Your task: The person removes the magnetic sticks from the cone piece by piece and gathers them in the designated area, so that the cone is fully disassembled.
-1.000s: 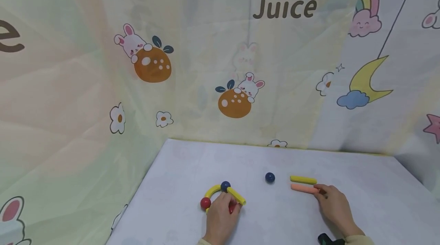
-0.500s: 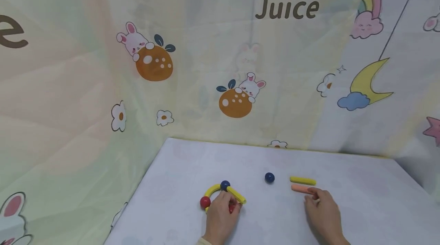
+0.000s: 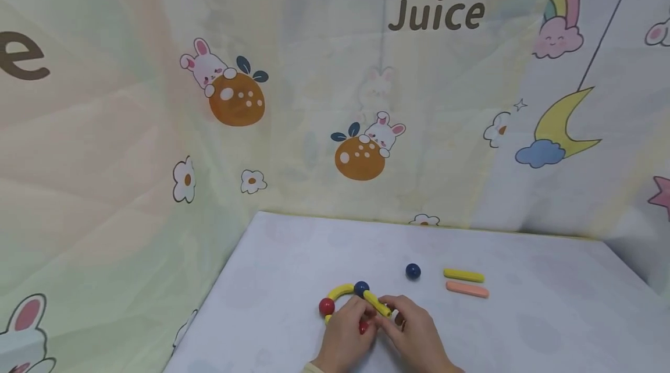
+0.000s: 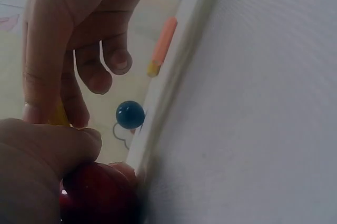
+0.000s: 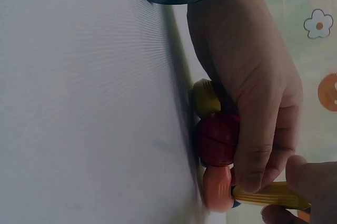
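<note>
Low on the white table [image 3: 293, 256] lies a small toy: a yellow arc [image 3: 339, 291], a dark blue ball [image 3: 361, 288] at its top, a red ball [image 3: 327, 306] at its left end and a straight yellow stick [image 3: 378, 304]. My left hand [image 3: 360, 319] pinches a second red ball [image 4: 97, 192] beneath the stick, thumb on top. Meeting it from the right, my right hand [image 3: 391, 313] has its fingers curled over the yellow stick [image 5: 268, 195] and that red ball [image 5: 218, 139]. The hands hide how the pieces join.
A loose dark blue ball [image 3: 413, 271] rests right of the toy. Farther right lie a yellow stick [image 3: 463, 275] and an orange stick [image 3: 467, 290], side by side. Printed cloth walls rise behind and to the left; the table's left edge runs close by.
My right hand has let go of the orange stick and come left to the toy by my left hand. The toy has shifted slightly right.
</note>
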Motion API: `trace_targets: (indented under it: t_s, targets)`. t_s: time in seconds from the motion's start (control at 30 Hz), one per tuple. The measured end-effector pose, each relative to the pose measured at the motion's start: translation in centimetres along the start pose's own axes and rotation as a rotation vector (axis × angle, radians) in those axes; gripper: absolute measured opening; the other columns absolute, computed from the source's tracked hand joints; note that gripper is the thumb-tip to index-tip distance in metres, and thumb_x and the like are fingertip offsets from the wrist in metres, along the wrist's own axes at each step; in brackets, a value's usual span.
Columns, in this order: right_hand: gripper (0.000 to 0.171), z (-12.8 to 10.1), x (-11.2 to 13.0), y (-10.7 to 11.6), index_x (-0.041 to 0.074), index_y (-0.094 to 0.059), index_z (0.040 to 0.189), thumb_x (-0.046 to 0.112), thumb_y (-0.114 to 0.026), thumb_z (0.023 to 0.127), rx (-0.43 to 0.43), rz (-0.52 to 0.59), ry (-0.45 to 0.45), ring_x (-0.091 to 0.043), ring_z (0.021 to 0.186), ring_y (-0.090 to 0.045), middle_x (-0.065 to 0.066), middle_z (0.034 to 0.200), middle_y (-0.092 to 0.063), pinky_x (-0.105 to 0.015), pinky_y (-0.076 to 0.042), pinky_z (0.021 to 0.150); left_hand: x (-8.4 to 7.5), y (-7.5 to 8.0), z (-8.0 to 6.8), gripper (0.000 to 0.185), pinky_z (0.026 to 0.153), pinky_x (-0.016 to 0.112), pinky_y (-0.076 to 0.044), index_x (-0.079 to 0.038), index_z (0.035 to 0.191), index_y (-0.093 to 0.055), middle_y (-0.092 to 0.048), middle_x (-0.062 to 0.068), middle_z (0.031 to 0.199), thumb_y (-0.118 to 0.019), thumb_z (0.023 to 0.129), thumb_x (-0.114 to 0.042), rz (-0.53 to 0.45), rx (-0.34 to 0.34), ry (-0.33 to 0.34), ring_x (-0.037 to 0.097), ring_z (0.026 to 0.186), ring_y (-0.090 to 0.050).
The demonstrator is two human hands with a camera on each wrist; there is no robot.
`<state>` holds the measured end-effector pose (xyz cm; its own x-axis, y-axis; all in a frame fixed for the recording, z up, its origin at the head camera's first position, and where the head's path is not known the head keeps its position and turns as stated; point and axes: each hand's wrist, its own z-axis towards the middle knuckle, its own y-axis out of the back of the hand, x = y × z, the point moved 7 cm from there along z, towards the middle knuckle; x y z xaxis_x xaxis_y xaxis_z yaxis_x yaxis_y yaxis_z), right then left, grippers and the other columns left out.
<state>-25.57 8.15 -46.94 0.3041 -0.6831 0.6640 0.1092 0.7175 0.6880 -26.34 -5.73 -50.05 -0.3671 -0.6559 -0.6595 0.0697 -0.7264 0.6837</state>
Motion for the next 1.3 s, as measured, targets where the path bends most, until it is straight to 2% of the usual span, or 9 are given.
trace_targets:
  t_s: [0.13, 0.23, 0.53, 0.8, 0.93, 1.0, 1.13, 1.2, 1.3]
  targets:
    - [0.027, 0.5, -0.3, 0.6, 0.018, -0.070, 0.105, 0.018, -0.081, 0.080, -0.088, -0.036, -0.016, 0.001, 0.062, -0.047, 0.013, 0.085, -0.062, -0.017, -0.044, 0.055, -0.1, 0.1, 0.0, 0.010, 0.062, 0.012, -0.046, -0.022, 0.093, -0.064, -0.057, -0.015, 0.088, -0.073, 0.088, -0.020, -0.010, -0.011, -0.027, -0.005, 0.070, -0.047]
    - [0.026, 1.0, -1.8, 1.1, 0.018, -0.069, 0.102, 0.016, -0.081, 0.079, -0.115, -0.056, -0.070, -0.001, 0.060, -0.047, 0.010, 0.085, -0.064, -0.018, -0.042, 0.053, -0.1, 0.5, 0.0, 0.011, 0.062, 0.014, -0.044, -0.021, 0.089, -0.064, -0.058, -0.014, 0.085, -0.072, 0.086, -0.015, 0.036, -0.073, -0.056, -0.003, 0.069, -0.047]
    - [0.023, 1.3, -7.6, 1.9, 0.019, -0.070, 0.104, 0.015, -0.078, 0.083, 0.000, -0.064, -0.276, -0.011, 0.063, -0.048, 0.006, 0.087, -0.066, -0.023, -0.038, 0.053, 1.0, 2.1, -0.1, 0.025, 0.078, 0.032, -0.043, -0.023, 0.081, -0.062, -0.056, -0.014, 0.080, -0.067, 0.076, 0.001, 0.171, -0.240, 0.049, 0.009, 0.085, -0.047]
    - [0.021, 0.5, -8.6, 2.0, 0.020, -0.072, 0.101, 0.017, -0.079, 0.081, 0.038, -0.009, -0.276, -0.010, 0.065, -0.047, 0.010, 0.082, -0.066, -0.023, -0.039, 0.056, 1.8, 4.3, -0.1, 0.025, 0.085, 0.041, -0.043, -0.020, 0.083, -0.064, -0.062, -0.008, 0.083, -0.075, 0.078, 0.002, 0.242, -0.381, 0.174, 0.017, 0.097, -0.051]
    - [0.021, 0.2, -8.3, 1.5, 0.025, -0.072, 0.096, 0.017, -0.081, 0.078, 0.035, 0.056, -0.235, -0.007, 0.066, -0.050, 0.013, 0.079, -0.063, -0.022, -0.043, 0.059, 1.7, 4.5, -0.1, 0.027, 0.089, 0.043, -0.041, -0.018, 0.090, -0.066, -0.066, -0.005, 0.091, -0.075, 0.076, 0.003, 0.253, -0.426, 0.137, 0.019, 0.099, -0.052]
    - [0.023, 0.0, -8.2, 1.2, 0.028, -0.072, 0.094, 0.017, -0.082, 0.077, 0.034, 0.064, -0.210, -0.006, 0.069, -0.051, 0.016, 0.079, -0.062, -0.022, -0.044, 0.063, 1.3, 3.9, -0.1, 0.025, 0.091, 0.044, -0.041, -0.018, 0.096, -0.068, -0.067, -0.006, 0.097, -0.075, 0.079, -0.002, 0.230, -0.383, 0.080, 0.018, 0.102, -0.053]
    - [0.026, 0.0, -8.1, 0.8, 0.033, -0.071, 0.091, 0.018, -0.084, 0.074, 0.031, 0.045, -0.176, -0.002, 0.076, -0.053, 0.021, 0.081, -0.061, -0.022, -0.046, 0.071, 0.4, 1.6, 0.1, 0.029, 0.098, 0.038, -0.046, -0.017, 0.114, -0.068, -0.064, -0.008, 0.114, -0.073, 0.086, -0.015, 0.146, -0.161, -0.012, 0.012, 0.110, -0.056]
    - [0.026, -0.1, -8.1, 0.8, 0.034, -0.071, 0.090, 0.018, -0.084, 0.074, 0.031, 0.038, -0.169, -0.001, 0.078, -0.054, 0.022, 0.081, -0.061, -0.022, -0.047, 0.074, 0.2, 0.8, 0.1, 0.032, 0.095, 0.033, -0.050, -0.017, 0.119, -0.068, -0.062, -0.008, 0.118, -0.074, 0.087, -0.017, 0.123, -0.077, -0.007, 0.011, 0.111, -0.057]
    - [0.026, -0.1, -8.1, 0.7, 0.034, -0.070, 0.090, 0.017, -0.083, 0.075, 0.034, 0.033, -0.165, -0.001, 0.077, -0.053, 0.022, 0.080, -0.061, -0.022, -0.047, 0.074, 0.3, 0.3, 0.2, 0.034, 0.090, 0.028, -0.052, -0.016, 0.118, -0.069, -0.061, -0.007, 0.117, -0.076, 0.085, -0.014, 0.119, -0.043, 0.030, 0.010, 0.108, -0.058]
